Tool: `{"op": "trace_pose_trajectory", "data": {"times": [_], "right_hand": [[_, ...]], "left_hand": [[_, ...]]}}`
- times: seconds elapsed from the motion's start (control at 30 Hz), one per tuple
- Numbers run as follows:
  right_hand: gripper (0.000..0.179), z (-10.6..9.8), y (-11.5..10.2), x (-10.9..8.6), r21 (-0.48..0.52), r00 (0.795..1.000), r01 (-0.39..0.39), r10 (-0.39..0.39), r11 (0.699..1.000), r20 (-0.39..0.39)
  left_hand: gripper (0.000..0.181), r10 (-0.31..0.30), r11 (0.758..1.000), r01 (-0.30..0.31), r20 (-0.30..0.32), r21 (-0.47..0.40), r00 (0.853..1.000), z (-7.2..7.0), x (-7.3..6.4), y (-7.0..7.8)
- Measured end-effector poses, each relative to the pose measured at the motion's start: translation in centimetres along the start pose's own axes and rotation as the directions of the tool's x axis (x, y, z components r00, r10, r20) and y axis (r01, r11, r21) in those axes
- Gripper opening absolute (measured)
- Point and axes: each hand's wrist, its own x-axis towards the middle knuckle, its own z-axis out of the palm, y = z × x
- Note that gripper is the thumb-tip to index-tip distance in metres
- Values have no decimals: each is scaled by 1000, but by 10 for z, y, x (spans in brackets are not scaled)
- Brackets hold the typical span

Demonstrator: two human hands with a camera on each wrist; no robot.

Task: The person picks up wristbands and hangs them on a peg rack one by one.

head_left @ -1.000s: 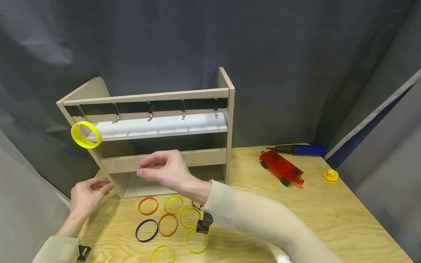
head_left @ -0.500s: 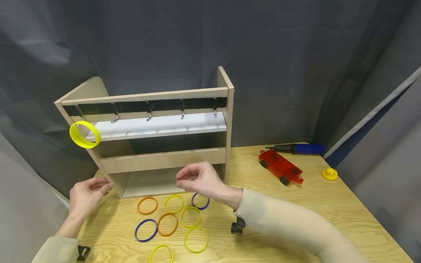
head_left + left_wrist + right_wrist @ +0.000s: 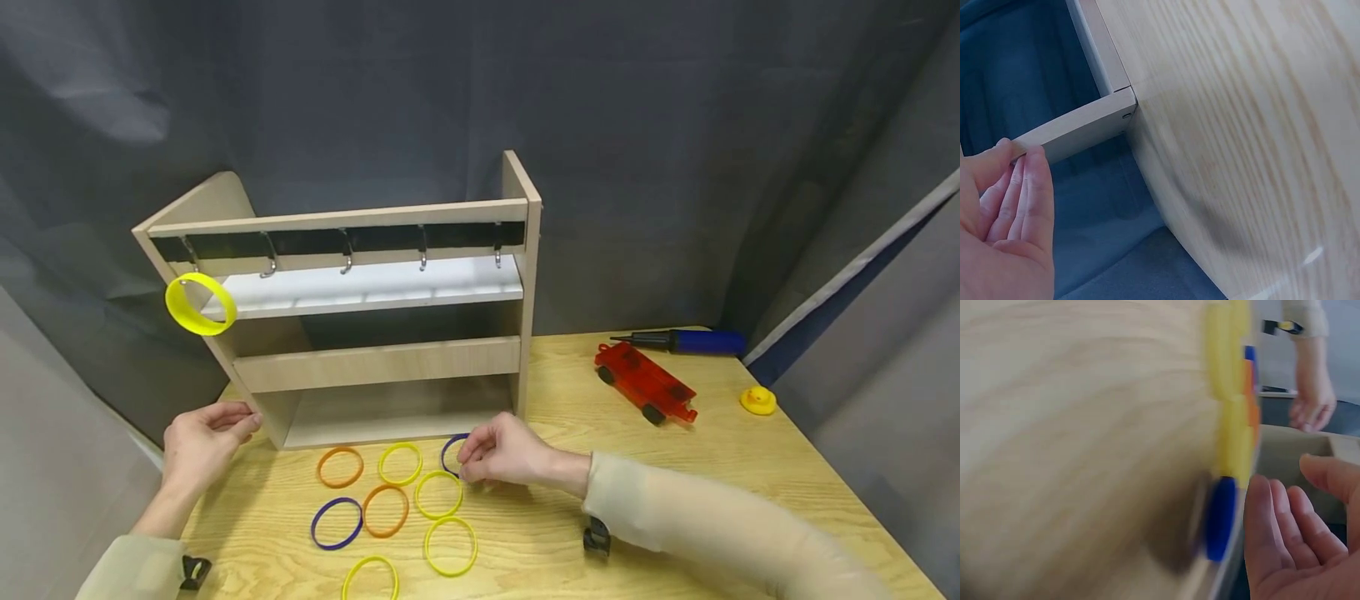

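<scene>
My left hand [image 3: 202, 446] pinches the front edge of the wooden shelf unit's [image 3: 375, 364] left side panel, its thumb and fingertips on the wood in the left wrist view. At the unit's right front, my right hand [image 3: 510, 454] is low over the table beside a dark blue wristband [image 3: 447, 450], partly covering it. In the right wrist view that band [image 3: 1220, 519] lies next to the fingertips, with a gap between thumb and fingers. A yellow wristband [image 3: 180, 315] hangs from the leftmost hook. The other hooks [image 3: 346, 258] hold nothing.
Several more wristbands lie on the table before the unit: yellow [image 3: 451, 575], orange [image 3: 386, 536] and dark blue [image 3: 330, 548]. Farther right are a red toy wagon [image 3: 645, 383], a blue hand pump [image 3: 705, 342] and a yellow rubber duck [image 3: 757, 400]. Dark curtain [image 3: 637, 167] stands behind.
My right hand has moved right and down from in front of the shelf unit to the dark blue wristband. My left hand stays at the side panel; the hung yellow band stays put.
</scene>
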Motion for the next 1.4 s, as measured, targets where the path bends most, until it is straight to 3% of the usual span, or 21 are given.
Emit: {"op": "trace_pose_trajectory", "data": {"times": [0.13,0.37,0.63,0.93,1.4], "right_hand": [[8,4,12,-7,-44,998,-22,24,999,61],[10,14,18,-12,-30,989,-57,60,998,133],[12,19,11,-11,-127,978,36,-9,991,209],[18,28,9,-10,-233,984,42,0,972,178],[20,26,4,-16,-208,986,13,21,978,164]], "left_hand": [[32,-14,1000,14,1,0,1000,0,0,-1],[30,-2,1000,2,-6,-6,1000,1,0,0],[28,11,1000,-11,-22,-4,1000,2,0,0],[29,16,1000,-16,-24,0,1000,1,-1,0],[26,47,998,-48,-45,-27,998,2,0,1]]}}
